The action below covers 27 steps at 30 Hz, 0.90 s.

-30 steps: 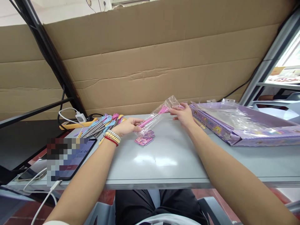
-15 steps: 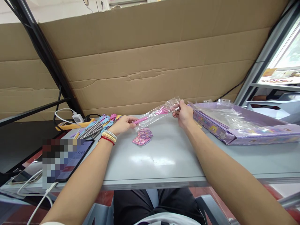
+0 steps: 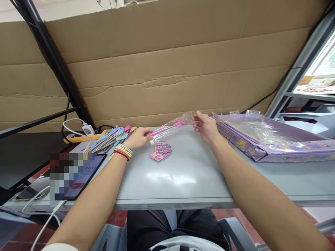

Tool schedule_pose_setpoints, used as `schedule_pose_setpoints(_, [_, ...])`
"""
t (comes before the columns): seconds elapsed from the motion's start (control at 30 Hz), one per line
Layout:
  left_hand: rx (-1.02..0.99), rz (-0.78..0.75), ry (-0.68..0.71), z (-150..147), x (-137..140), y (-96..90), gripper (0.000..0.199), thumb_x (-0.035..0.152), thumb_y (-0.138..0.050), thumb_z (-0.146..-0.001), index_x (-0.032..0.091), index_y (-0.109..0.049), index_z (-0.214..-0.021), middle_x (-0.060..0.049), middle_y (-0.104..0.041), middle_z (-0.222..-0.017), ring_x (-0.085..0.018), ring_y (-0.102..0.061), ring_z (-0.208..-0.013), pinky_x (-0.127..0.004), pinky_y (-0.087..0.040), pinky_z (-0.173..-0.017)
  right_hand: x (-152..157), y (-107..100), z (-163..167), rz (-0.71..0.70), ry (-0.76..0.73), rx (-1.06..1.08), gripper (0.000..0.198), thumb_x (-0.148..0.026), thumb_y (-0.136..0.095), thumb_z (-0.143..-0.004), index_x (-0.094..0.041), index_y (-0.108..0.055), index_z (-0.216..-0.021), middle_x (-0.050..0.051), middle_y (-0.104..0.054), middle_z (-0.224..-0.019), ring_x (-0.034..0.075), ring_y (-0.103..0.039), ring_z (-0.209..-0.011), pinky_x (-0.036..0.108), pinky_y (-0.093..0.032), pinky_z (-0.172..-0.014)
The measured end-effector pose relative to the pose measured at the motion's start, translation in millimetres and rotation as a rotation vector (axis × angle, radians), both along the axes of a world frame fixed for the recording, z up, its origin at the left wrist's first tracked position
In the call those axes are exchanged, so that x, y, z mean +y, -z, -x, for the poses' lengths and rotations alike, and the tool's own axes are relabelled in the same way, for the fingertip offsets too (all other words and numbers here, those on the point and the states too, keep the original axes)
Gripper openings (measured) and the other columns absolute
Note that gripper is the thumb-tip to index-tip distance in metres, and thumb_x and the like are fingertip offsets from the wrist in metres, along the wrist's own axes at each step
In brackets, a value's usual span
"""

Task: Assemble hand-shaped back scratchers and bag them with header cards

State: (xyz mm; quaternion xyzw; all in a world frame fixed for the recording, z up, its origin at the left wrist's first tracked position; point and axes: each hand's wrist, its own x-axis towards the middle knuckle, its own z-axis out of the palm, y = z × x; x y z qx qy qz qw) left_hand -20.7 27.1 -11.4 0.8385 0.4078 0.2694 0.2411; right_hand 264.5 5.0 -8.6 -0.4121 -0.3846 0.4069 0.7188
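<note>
Head view: we find the left hand point(image 3: 139, 137) gripping the pink stick point(image 3: 166, 128); the right hand point(image 3: 206, 127) curls at the clear bag's point(image 3: 187, 118) end, pinch unclear. We advise light tension.

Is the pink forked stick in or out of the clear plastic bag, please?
In: the pink forked stick shows through the clear plastic bag, its handle end hidden by the left hand.

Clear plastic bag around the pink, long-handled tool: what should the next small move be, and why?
I'd probably have the right hand pinch the near end of the clear plastic bag lightly. That end extends past the pink, claw-like tool head, while the left hand grips the opposite end. The right hand is right beside it, though contact is unclear.
</note>
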Motion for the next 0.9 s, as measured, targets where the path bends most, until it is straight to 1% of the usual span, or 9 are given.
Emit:
schedule_pose_setpoints(0.07, [-0.021, 0.021, 0.012, -0.3, -0.8, 0.0, 0.041, 0.034, -0.058, -0.072, 0.012, -0.069, -0.105, -0.003, -0.067, -0.082, -0.017, -0.053, -0.073, -0.029, -0.04, -0.067, 1.0, 2.5, 1.9, 0.023, 0.046, -0.09, 0.037, -0.041, -0.08, -0.055, -0.017, -0.06, -0.075, 0.0, -0.061, -0.076, 0.005, -0.048, -0.046, 0.016, -0.033, -0.034])
schedule_pose_setpoints(0.13, [-0.038, 0.033, 0.028, -0.8, -1.9, -0.6, 0.04, 0.033, -0.058, -0.071, 0.012, -0.069, -0.103, -0.002, -0.067, -0.08, -0.016, -0.054, -0.071, -0.028, -0.04, -0.066, 2.3, 4.9, 3.4, 0.067, 0.067, -0.158, 0.039, -0.039, -0.081, -0.053, -0.018, -0.061, -0.079, -0.001, -0.061, -0.077, 0.005, -0.049, -0.048, 0.016, -0.033, -0.034])
schedule_pose_setpoints(0.27, [-0.069, 0.065, 0.025, -1.6, -4.1, -2.3, 0.036, 0.031, -0.062, -0.068, 0.012, -0.071, -0.098, -0.002, -0.068, -0.077, -0.016, -0.055, -0.07, -0.028, -0.04, -0.064, 3.9, 7.0, 5.0, 0.062, 0.012, -0.174, 0.038, -0.045, -0.077, -0.059, -0.017, -0.059, -0.076, 0.002, -0.062, -0.081, 0.005, -0.05, -0.049, 0.016, -0.034, -0.034])
schedule_pose_setpoints(0.4, [-0.215, 0.17, 0.04, -5.5, -8.0, -2.4, 0.04, 0.03, -0.067, -0.066, 0.012, -0.07, -0.102, -0.004, -0.069, -0.085, -0.017, -0.058, -0.074, -0.029, -0.044, -0.068, 1.5, 6.7, 5.9, 0.112, -0.008, -0.207, 0.041, -0.041, -0.077, -0.061, -0.018, -0.058, -0.09, 0.004, -0.064, -0.089, 0.007, -0.053, -0.051, 0.017, -0.036, -0.036])
schedule_pose_setpoints(0.5, [-0.365, 0.216, 0.008, -13.6, -12.6, -0.3, 0.042, 0.03, -0.069, -0.065, 0.012, -0.068, -0.103, -0.005, -0.069, -0.085, -0.015, -0.058, -0.073, -0.029, -0.046, -0.068, -3.4, 7.0, 9.7, 0.176, -0.131, -0.307, 0.042, -0.042, -0.075, -0.065, -0.018, -0.057, -0.094, 0.006, -0.066, -0.087, 0.007, -0.051, -0.05, 0.018, -0.031, -0.036])
schedule_pose_setpoints(0.63, [-0.527, 0.231, 0.001, -29.4, -17.2, 5.7, 0.043, 0.031, -0.071, -0.064, 0.011, -0.065, -0.102, -0.006, -0.068, -0.085, -0.014, -0.057, -0.069, -0.031, -0.048, -0.068, -15.1, 7.9, 28.9, 0.152, -0.495, -0.588, 0.035, -0.044, -0.072, -0.067, -0.015, -0.061, -0.082, 0.007, -0.068, -0.08, 0.006, -0.047, -0.048, 0.019, -0.027, -0.038])
schedule_pose_setpoints(0.7, [-0.583, 0.237, 0.015, -37.0, -18.6, 9.3, 0.042, 0.03, -0.072, -0.063, 0.011, -0.063, -0.1, -0.007, -0.068, -0.086, -0.015, -0.059, -0.072, -0.031, -0.049, -0.069, -20.9, 10.1, 44.7, 0.118, -0.607, -0.69, 0.034, -0.046, -0.071, -0.068, -0.015, -0.062, -0.079, 0.005, -0.066, -0.075, 0.007, -0.047, -0.049, 0.02, -0.028, -0.041])
schedule_pose_setpoints(0.8, [-0.646, 0.246, 0.015, -45.5, -20.7, 13.4, 0.039, 0.027, -0.074, -0.061, 0.012, -0.063, -0.095, -0.007, -0.069, -0.088, -0.017, -0.061, -0.08, -0.031, -0.049, -0.074, -24.2, 17.1, 66.3, 0.039, -0.634, -0.728, 0.032, -0.045, -0.069, -0.069, -0.015, -0.06, -0.073, -0.001, -0.058, -0.058, 0.008, -0.046, -0.048, 0.022, -0.033, -0.045])
schedule_pose_setpoints(0.9, [-0.707, 0.317, 0.004, -48.8, -22.7, 13.8, 0.039, 0.027, -0.077, -0.058, 0.012, -0.063, -0.091, -0.006, -0.068, -0.087, -0.016, -0.062, -0.081, -0.031, -0.049, -0.075, -20.6, 23.9, 74.8, -0.002, -0.58, -0.725, 0.029, -0.043, -0.067, -0.07, -0.016, -0.058, -0.067, -0.003, -0.053, -0.051, 0.009, -0.045, -0.046, 0.023, -0.034, -0.047])
